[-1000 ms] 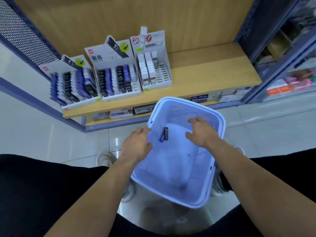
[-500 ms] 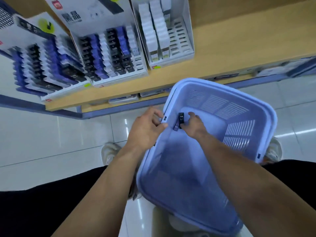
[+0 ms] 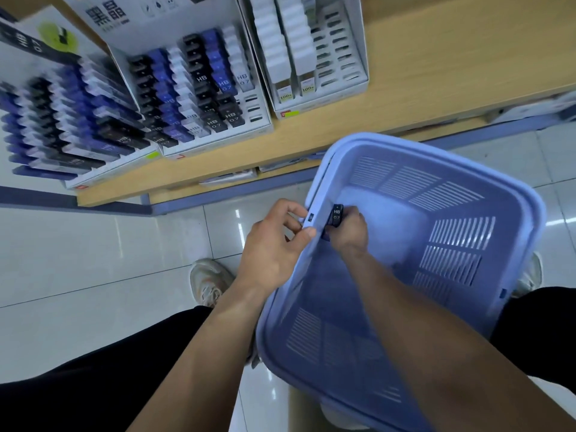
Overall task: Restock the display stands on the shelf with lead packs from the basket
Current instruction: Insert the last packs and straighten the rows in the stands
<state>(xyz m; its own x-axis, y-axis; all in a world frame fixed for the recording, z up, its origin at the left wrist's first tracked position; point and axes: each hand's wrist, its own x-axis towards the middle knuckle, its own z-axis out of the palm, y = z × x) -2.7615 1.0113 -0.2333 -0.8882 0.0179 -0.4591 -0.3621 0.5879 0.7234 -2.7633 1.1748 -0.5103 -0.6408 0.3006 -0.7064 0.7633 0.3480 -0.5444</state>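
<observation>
A light blue plastic basket (image 3: 511,194) sits tilted in front of me above the floor. My left hand (image 3: 274,244) grips its left rim, thumb on the edge. Inside the basket, my right hand (image 3: 349,232) pinches a black lead pack (image 3: 336,213) marked HB 07 close to that rim. On the wooden shelf (image 3: 436,82) stand three white display stands: the left stand (image 3: 62,120) and the middle stand (image 3: 193,85) hold rows of black, blue and white lead packs, and the right stand (image 3: 311,48) has white packs with several bare slots.
The glossy tiled floor (image 3: 93,260) lies below, with my shoes (image 3: 208,282) on it. A lower shelf level (image 3: 230,177) under the wooden one holds flat packets. The middle stand shows a few bare slots at its right edge.
The view has moved closer to the shelf. My right hand went from the basket's far wall to the packs by the left rim and took hold of a black one. My left hand took hold of the rim.
</observation>
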